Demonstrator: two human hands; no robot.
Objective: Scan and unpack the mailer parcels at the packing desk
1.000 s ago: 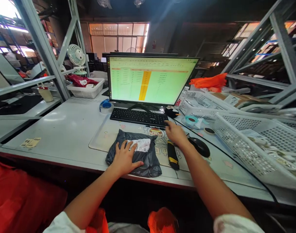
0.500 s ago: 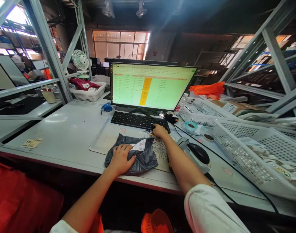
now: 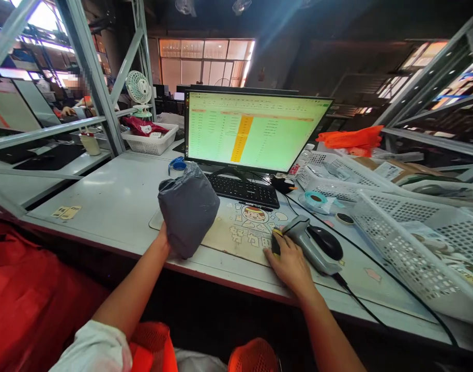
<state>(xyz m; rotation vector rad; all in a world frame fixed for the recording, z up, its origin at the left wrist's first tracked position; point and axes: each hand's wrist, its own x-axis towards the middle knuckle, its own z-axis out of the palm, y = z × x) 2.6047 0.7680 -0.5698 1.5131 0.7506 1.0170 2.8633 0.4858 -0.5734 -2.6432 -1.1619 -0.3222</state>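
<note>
A dark grey plastic mailing bag is raised off the desk in my left hand. Most of that hand is hidden behind the bag, which shows a plain side with no label. On the front of the desk mat, my right hand has its fingers closed over a small black and yellow object, whose kind I cannot make out. Right beside those fingers lies a grey handheld barcode scanner, with a black computer mouse against it.
Behind the mat stand a black keyboard and a monitor showing a spreadsheet. White plastic baskets line the right side, near a roll of light blue tape. A cable crosses the desk. Farther left is another person, partly visible.
My left hand has lifted the mailing bag and turned its label out of view. My right hand has left the keyboard and come back to the black and yellow object by the scanner.
</note>
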